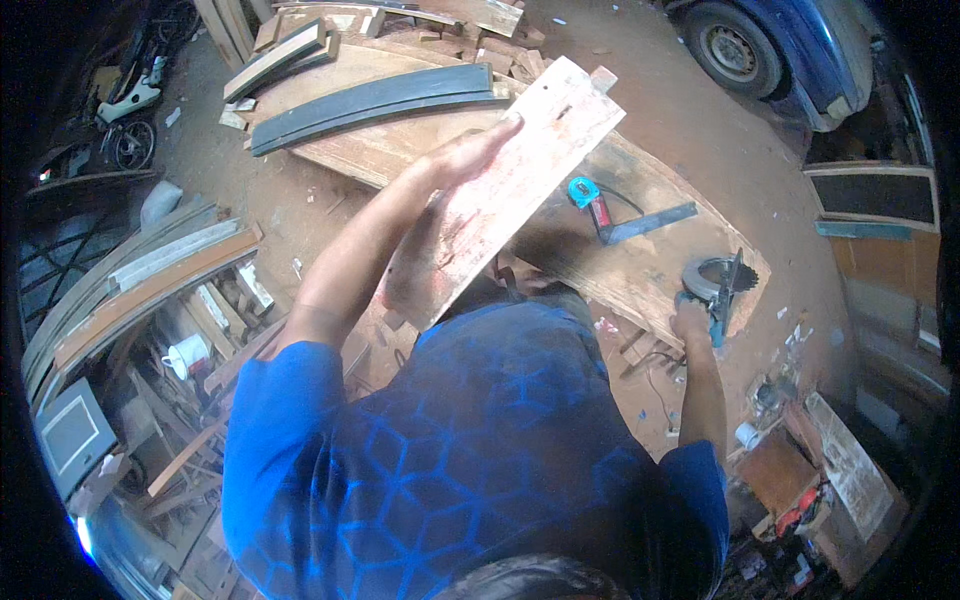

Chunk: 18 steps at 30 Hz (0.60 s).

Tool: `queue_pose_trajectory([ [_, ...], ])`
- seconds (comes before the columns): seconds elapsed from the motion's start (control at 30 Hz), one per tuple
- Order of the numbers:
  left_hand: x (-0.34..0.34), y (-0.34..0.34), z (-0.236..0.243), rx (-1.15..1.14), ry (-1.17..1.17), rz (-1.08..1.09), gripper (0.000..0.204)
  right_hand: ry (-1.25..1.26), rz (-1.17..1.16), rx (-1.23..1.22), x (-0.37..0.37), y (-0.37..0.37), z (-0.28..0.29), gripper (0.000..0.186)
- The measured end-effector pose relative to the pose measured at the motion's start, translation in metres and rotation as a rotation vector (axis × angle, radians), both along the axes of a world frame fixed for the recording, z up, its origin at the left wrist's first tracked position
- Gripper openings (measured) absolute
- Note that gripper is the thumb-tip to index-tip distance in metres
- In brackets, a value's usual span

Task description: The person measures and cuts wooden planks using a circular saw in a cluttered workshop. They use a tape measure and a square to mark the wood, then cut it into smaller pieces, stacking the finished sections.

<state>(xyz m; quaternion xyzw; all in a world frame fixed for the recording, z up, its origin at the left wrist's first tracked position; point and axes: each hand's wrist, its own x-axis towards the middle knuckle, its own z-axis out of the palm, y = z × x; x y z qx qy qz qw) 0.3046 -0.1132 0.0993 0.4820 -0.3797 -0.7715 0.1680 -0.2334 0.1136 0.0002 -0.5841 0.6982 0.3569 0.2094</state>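
My left hand [470,158] grips a long, pale wooden board [530,165] by its left edge. The board is tilted, with its lower end close to my body and its far end over the workbench. A small wooden piece sticks out past each end of it. At the bench's right end, my right hand [690,318] is closed round the handle of a teal and grey circular saw [717,322], whose toothed blade shows. Between the hands, on the bench top, lie a teal tape measure [583,192] and a metal square [652,222].
Dark grey boards [380,100] lie on the wooden workbench [600,270], left of the held board. Wood offcuts [510,60] are heaped behind it. A blue vehicle's wheel [735,52] stands far right. Scrap wood and a white mug [187,356] are at the left.
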Motion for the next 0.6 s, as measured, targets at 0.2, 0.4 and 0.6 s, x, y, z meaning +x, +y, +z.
queue_pose_trajectory([
  [0.2, -0.053, 0.018, -0.003, 0.044, 0.194, -0.067, 0.072, -0.054, 0.061, 0.137, -0.024, -0.017, -0.036, 0.037],
  [0.4, -0.155, 0.052, -0.022, -0.57, -0.602, -0.317, 0.088, -0.234, 0.017, -0.039, -0.071, 0.003, 0.027, 0.037],
  [0.6, -0.372, 0.115, 0.034, -0.814, -0.919, -0.582, 0.082, -0.399, -0.343, -0.525, -0.179, 0.096, 0.144, 0.053],
])
